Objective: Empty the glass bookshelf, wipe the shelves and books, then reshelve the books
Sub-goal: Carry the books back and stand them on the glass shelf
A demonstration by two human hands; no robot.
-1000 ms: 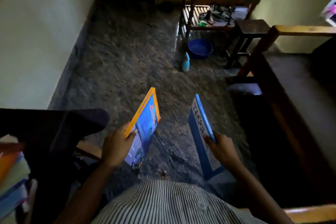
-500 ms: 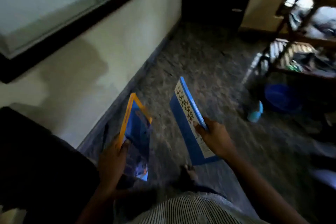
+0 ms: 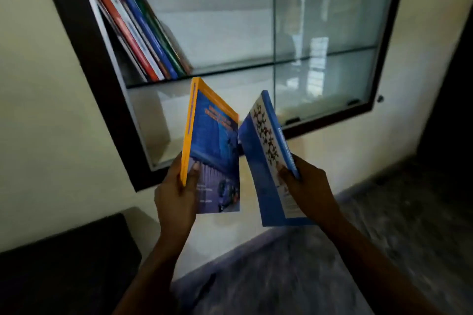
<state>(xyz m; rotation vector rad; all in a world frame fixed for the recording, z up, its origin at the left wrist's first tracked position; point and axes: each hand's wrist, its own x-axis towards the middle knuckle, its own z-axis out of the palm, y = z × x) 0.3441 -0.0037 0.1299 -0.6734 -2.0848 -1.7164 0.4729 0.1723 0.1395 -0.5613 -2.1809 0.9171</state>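
Glass bookshelf [image 3: 107,100]: wall-mounted, dark frame, glass shelves, glass pane over the right half.
Shelved books [image 3: 143,38]: short row at the left end of the middle shelf, leaning left against the side.
Orange-edged book [image 3: 212,146]: upright, in front of the lower shelf.
Left hand [image 3: 176,197]: clamped on the orange-edged book's lower spine, thumb on the cover, fingers behind.
Blue book [image 3: 266,161]: tilted, just beside the orange-edged book.
Right hand [image 3: 309,189]: gripping the blue book's lower part, thumb on the patterned face.
Floor [image 3: 332,263]: dark, mottled.
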